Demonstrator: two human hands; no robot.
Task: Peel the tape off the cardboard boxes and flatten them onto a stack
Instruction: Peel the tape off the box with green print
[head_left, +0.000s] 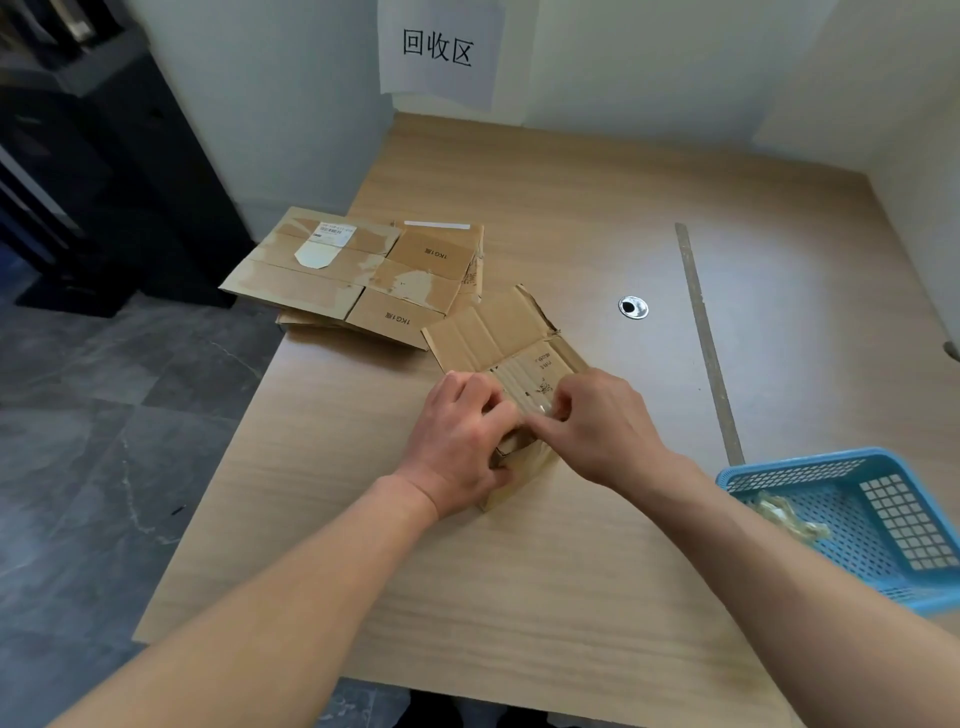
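While the small cardboard box (511, 343) stands on the bench (519, 597) with its far flap raised, both hands cover its near end. The left hand (460, 441) grips the box's near left corner, fingers curled over the top. The right hand (602, 426) pinches clear tape (540, 408) on the box's top. Beyond the box to its left lies the stack of flattened boxes (358, 275); to its right, well apart, a blue basket (795, 465) holds crumpled tape.

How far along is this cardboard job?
Done: flattened boxes lie stacked, far left; tape scraps sit in the blue basket. In hand: the left hand grips one box, the right hand pinches its tape. Left: flattening and stacking it.
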